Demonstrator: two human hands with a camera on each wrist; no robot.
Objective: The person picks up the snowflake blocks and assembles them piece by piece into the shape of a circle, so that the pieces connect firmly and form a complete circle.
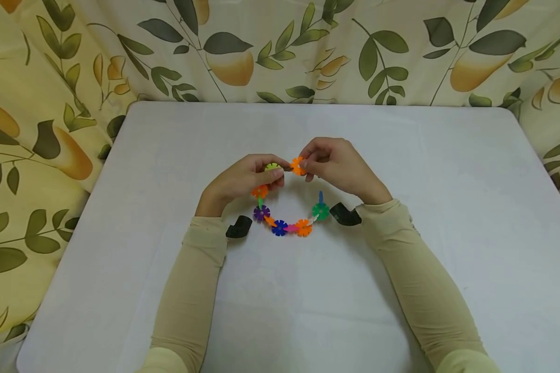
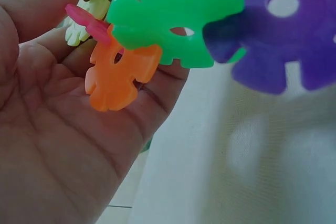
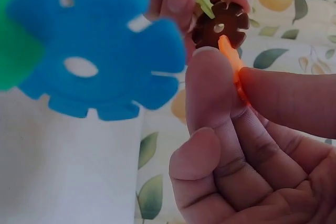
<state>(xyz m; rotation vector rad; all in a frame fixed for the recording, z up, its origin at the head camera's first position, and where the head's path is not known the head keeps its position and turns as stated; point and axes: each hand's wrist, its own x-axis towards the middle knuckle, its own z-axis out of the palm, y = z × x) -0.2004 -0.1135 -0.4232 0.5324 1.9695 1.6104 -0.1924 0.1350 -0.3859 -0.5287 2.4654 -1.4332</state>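
Observation:
A loop-shaped chain of notched, flower-shaped plastic discs hangs between both hands. My left hand (image 1: 242, 178) pinches its upper left end, by the yellow-green disc (image 1: 273, 167) and the brown disc (image 3: 231, 27). Between thumb and fingertips, my right hand (image 1: 343, 163) holds an orange disc (image 1: 297, 166), whose edge meets the brown disc; how deeply they interlock cannot be told. Below the left hand hang a green disc (image 2: 168, 14) and a purple disc (image 1: 262, 213). At the chain's other end, a blue disc (image 3: 105, 51) joins a green one (image 1: 320, 211) below the right hand.
A white-covered table (image 1: 308, 311) spreads under the hands. Behind it and along the left hangs a leaf-patterned curtain (image 1: 280, 77). Black wrist-camera pieces (image 1: 345, 214) jut out beneath both wrists, close to the chain's sides.

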